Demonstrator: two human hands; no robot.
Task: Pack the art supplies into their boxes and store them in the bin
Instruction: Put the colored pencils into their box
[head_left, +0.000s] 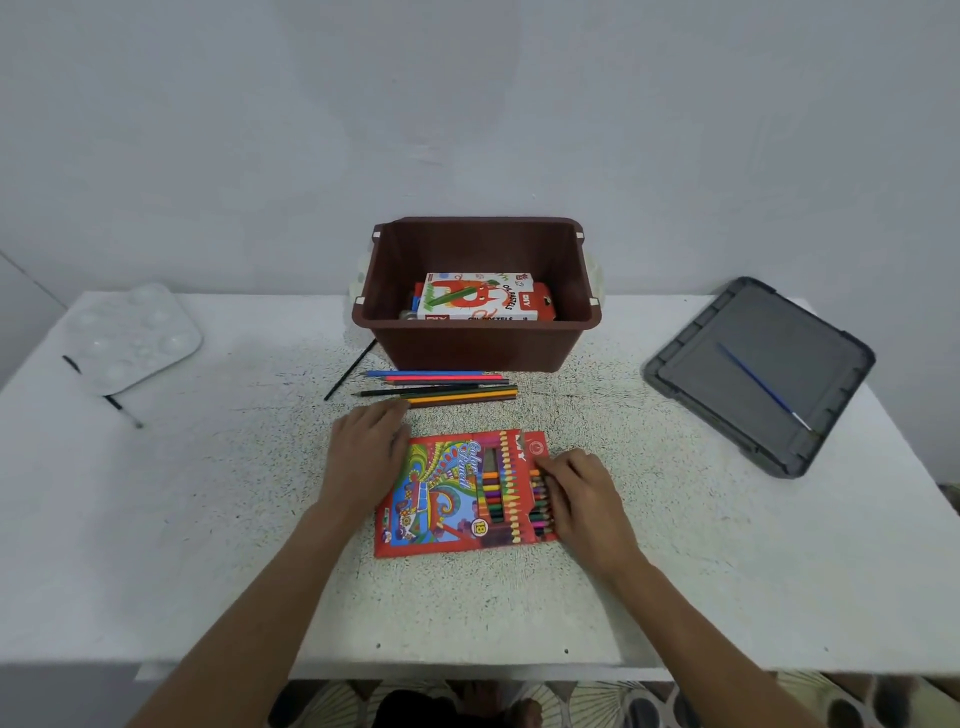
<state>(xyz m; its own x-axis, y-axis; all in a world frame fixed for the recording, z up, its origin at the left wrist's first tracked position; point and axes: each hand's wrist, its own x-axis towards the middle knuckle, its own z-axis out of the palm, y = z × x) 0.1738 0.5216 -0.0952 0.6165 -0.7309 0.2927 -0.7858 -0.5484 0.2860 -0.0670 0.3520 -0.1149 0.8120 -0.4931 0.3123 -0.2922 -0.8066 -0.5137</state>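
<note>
A red colour pencil box (452, 493) lies flat on the table in front of me, its open end to the right with pencil ends showing. My right hand (579, 493) touches those pencil ends with bent fingers. My left hand (366, 452) rests flat beside the box's left edge, its fingertips reaching toward several loose colour pencils (441, 387) that lie in a row just behind the box. The brown bin (478, 343) stands behind them and holds an oil pastels box (478, 299).
A grey bin lid (727, 374) lies at the right with a blue paintbrush (761, 387) on it. A white paint palette (130, 338) sits at the far left with a black brush (122, 408) near it. Another black brush (349, 370) lies left of the bin.
</note>
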